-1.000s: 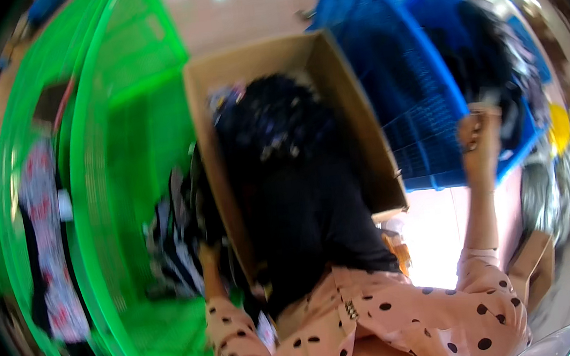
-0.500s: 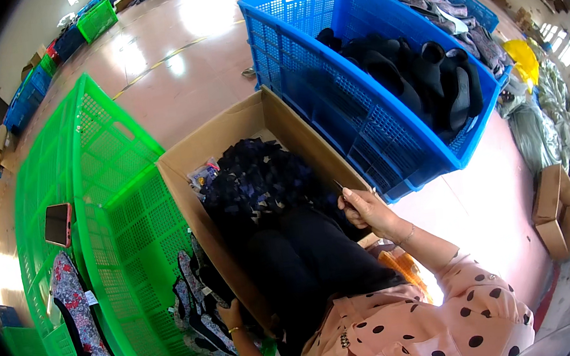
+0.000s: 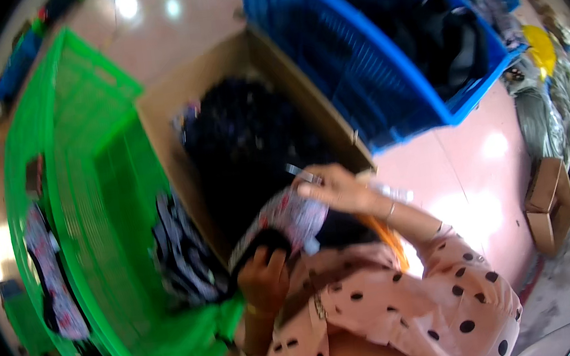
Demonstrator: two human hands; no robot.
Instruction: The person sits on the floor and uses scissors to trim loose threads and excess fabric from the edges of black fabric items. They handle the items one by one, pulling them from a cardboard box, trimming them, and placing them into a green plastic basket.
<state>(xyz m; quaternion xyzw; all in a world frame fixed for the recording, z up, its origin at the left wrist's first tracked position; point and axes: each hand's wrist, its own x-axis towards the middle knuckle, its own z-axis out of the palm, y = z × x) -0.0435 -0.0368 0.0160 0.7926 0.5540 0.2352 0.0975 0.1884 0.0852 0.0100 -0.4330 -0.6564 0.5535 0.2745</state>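
1. The work in hand looked, as a judgement, like handling one floral fabric piece [image 3: 297,219] with a small metal tool [image 3: 298,171] close to it.
2. The piece was over the person's lap, at the near end of the open cardboard box [image 3: 209,67], between the two hands.
3. The left hand [image 3: 265,282] was closed around its black-edged near end; a white tag [image 3: 312,245] hung from its side.
4. The right hand [image 3: 339,187] pinched the metal tool at the far end of the piece; blur hid whether its fingers also gripped the fabric.
5. The next move seemed to call for a steady left grip, with the metal tip guided clear of the fabric and the other fingers.
6. Counted: one floral piece between the hands, one similar printed piece [image 3: 56,281] over the green crate's [image 3: 88,81] outer side, one tool and one cardboard box.
7. One blue crate [image 3: 344,80] stood close by, holding several black pieces [image 3: 452,43]; one small carton [image 3: 550,218] lay on the floor.
8. The striped pieces [image 3: 184,249] in the green crate and the dark scraps [image 3: 239,116] in the box were too blurred to count.
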